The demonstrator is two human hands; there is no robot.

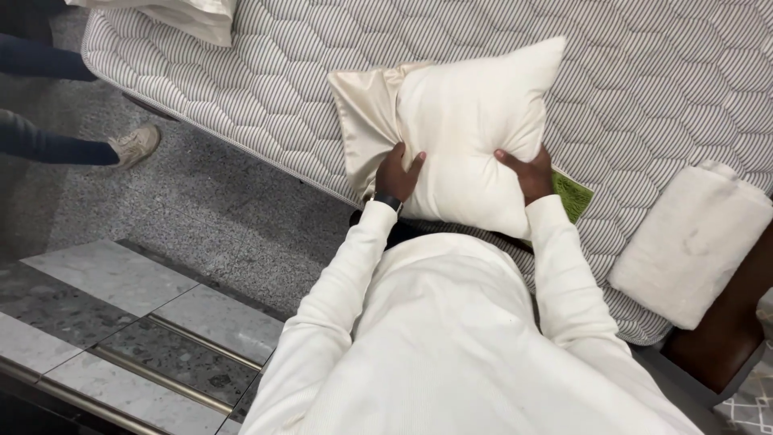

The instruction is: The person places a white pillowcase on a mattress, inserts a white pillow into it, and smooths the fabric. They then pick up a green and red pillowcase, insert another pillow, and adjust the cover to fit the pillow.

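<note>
A cream pillow (471,121) lies on a grey quilted mattress (644,72), partly inside a shiny cream pillowcase (362,105) whose loose end sticks out at the left. My left hand (397,173) grips the pillow's lower left side, where the case bunches. My right hand (529,173) presses into the pillow's lower right edge. Both arms wear white sleeves, and a dark watch sits on my left wrist.
A green tag or cloth (573,196) peeks from under the pillow. A folded white towel (692,242) lies at the mattress's right edge above a brown wooden piece (725,338). Folded white bedding (189,14) sits top left. Another person's legs and shoe (133,145) stand on the grey floor.
</note>
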